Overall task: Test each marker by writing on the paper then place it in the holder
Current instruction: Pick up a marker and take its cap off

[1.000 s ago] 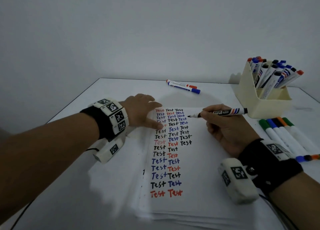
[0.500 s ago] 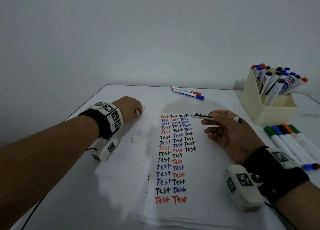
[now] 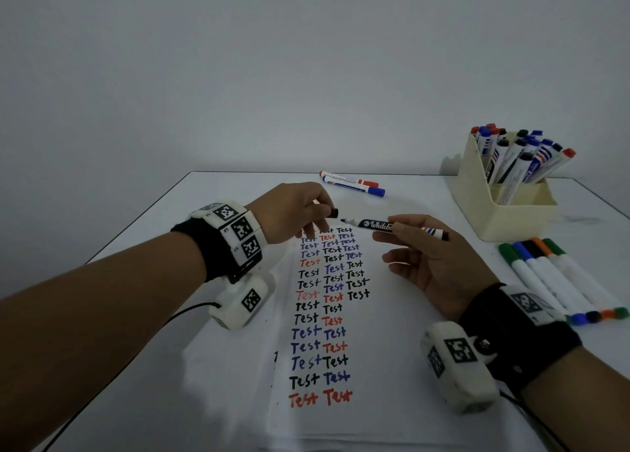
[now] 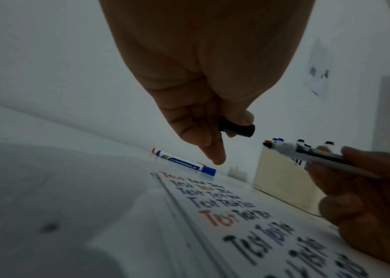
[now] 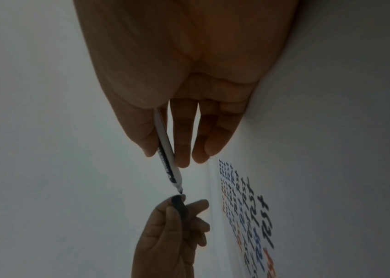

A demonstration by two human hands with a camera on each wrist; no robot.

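White desk [image 3: 143,366] carries the paper [image 3: 385,366] filled with "Test" rows and the cream holder [image 3: 477,206] of markers at far right. Above the paper's top, the right hand [image 3: 426,257] grips an uncapped black marker [image 3: 402,228]. Its tip sits just short of the black cap [image 3: 332,212] pinched by the left hand [image 3: 289,213].

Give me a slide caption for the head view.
Left hand brings black cap to marker in right hand, above paper.
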